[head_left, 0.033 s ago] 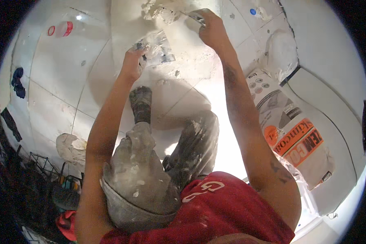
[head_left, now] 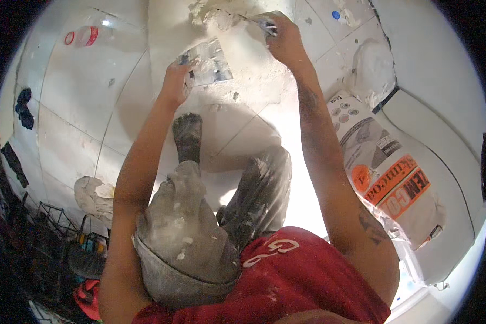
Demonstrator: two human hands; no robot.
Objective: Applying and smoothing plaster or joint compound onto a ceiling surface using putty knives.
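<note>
My left hand (head_left: 176,83) is closed around a wide flat metal scraper (head_left: 211,63), whose square blade is smeared with pale plaster. At the top, my right hand (head_left: 286,42) grips a trowel (head_left: 260,22). Its blade points left toward a heap of wet, cream-coloured plaster (head_left: 216,18) and meets the heap's right side. The heap lies on a pale, plaster-stained sheet or board (head_left: 254,89) on the floor. The scraper sits just below the heap, above the same surface. Fingers hide most of both handles.
A large printed paper bag (head_left: 383,167) lies at the right beside a white panel (head_left: 443,146). A clear plastic bottle with a red band (head_left: 87,36) is at the upper left. A dark wire rack (head_left: 54,216) and a crumpled pale lump (head_left: 94,195) lie lower left.
The right hand and trowel have shifted very slightly. The left hand's scraper has tilted a little, showing more of its blade.
</note>
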